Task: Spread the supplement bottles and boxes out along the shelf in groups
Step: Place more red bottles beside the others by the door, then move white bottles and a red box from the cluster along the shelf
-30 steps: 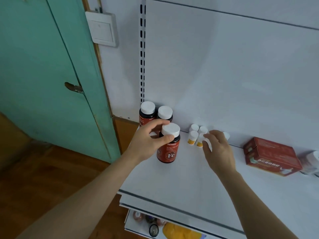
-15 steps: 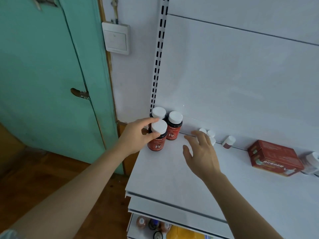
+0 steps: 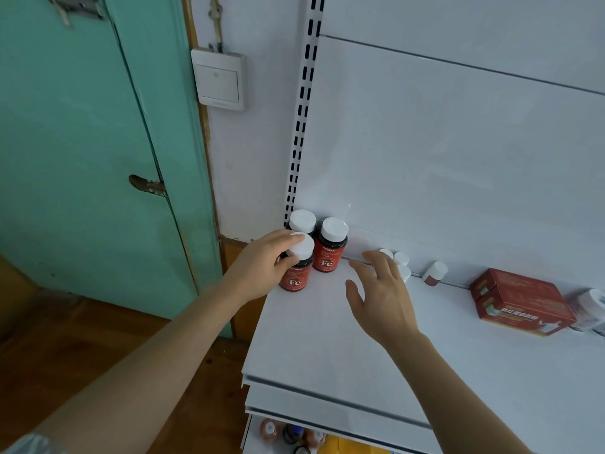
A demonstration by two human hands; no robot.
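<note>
Left hand (image 3: 262, 267) curled round the front Fe bottle (image 3: 297, 265), fingers gripping its cap and shoulder, at the shelf (image 3: 327, 339) left edge; two more Fe bottles (image 3: 329, 245) just behind, against the back panel; right hand (image 3: 381, 296) hovering, fingers spread, holding nothing, before small white-capped bottles (image 3: 401, 258); red boxes (image 3: 520, 303) well apart to the right; bare shelf along the front lip.

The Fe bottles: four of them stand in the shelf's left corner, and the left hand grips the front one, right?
Not four. The head view shows three Fe bottles in the shelf corner. The left hand does grip the front one.
</note>
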